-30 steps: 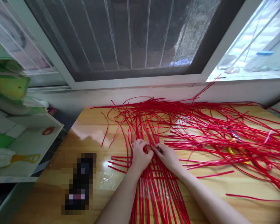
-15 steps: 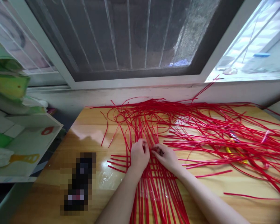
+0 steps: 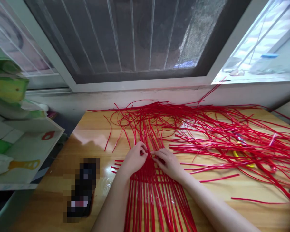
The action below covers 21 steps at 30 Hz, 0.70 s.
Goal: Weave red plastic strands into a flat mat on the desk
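Observation:
Many flat red plastic strips run lengthwise towards me and cross others, forming a partly woven piece (image 3: pixel 148 169) on the table. At its upper edge my left hand (image 3: pixel 136 158) is closed, thumb and fingers pinching a red strip. My right hand (image 3: pixel 168 163) lies just right of it, its bent fingers also closed on a red strip at the weave. The two sets of fingertips are close together, and exactly which strips they grip is partly hidden. Short strip ends (image 3: pixel 116 167) stick out left of my left wrist. Clear tape (image 3: pixel 149 196) lies over the lengthwise strips nearer me.
A tangled heap of loose red strips (image 3: pixel 207 129) covers the table's back and right, with a yellow-handled tool (image 3: pixel 239 158) among it. A blurred dark object (image 3: pixel 83 187) lies on the left. Behind stands a barred window (image 3: pixel 135 38); a white shelf (image 3: pixel 26 145) is at left.
My left hand has moved left and slightly up along the weave's upper edge, uncovering more of the dense weave. My right hand has shifted a little left.

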Each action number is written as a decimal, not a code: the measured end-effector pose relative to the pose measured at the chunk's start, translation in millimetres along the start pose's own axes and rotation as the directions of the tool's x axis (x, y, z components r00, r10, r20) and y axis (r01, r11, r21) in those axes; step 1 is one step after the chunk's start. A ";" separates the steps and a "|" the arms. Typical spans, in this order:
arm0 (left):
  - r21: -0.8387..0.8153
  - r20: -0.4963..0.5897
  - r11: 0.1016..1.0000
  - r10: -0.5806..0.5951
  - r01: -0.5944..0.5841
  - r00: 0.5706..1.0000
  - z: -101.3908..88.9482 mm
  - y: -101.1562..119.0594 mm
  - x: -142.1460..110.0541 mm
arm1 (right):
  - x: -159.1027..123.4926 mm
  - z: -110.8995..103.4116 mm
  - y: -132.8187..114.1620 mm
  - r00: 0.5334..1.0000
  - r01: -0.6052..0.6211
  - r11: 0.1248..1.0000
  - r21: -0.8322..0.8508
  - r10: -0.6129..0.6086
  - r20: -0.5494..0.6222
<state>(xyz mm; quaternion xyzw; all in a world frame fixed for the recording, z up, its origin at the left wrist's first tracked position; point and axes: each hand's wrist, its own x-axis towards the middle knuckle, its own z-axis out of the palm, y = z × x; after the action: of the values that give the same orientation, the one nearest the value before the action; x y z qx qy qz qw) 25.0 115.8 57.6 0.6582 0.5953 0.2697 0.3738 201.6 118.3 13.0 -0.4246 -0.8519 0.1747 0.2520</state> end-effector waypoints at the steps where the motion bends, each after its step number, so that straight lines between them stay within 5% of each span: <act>1: -0.039 0.013 0.999 0.004 -0.003 1.000 -1.1 -0.2 0.0 | -0.1 -0.4 -0.7 1.000 0.012 1.000 0.006 -0.012 0.012; 5: -0.186 0.065 0.983 0.007 0.005 0.998 -4.2 1.9 -0.5 | 0.1 1.0 -0.7 0.999 0.001 1.000 0.031 -0.003 0.047; 12: -0.141 -0.023 0.980 -0.145 0.140 0.989 5.0 -1.1 8.4 | 1.0 7.4 7.2 0.997 -0.075 0.993 0.093 0.074 0.012; 18: -0.620 -0.015 0.753 -0.294 0.222 0.956 20.6 -9.3 22.8 | 1.6 5.5 6.2 0.991 -0.134 0.984 0.118 0.135 0.000; 21: -0.499 -0.113 0.858 -0.202 0.120 0.973 28.0 -17.1 24.0 | 1.7 5.6 6.1 0.986 -0.163 0.980 0.112 0.165 -0.009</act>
<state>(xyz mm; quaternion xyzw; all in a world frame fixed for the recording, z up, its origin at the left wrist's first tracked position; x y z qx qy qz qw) 40.9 134.9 25.5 0.4660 0.5890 0.4316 0.4997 201.4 122.7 5.9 -0.4800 -0.8007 0.2383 0.2677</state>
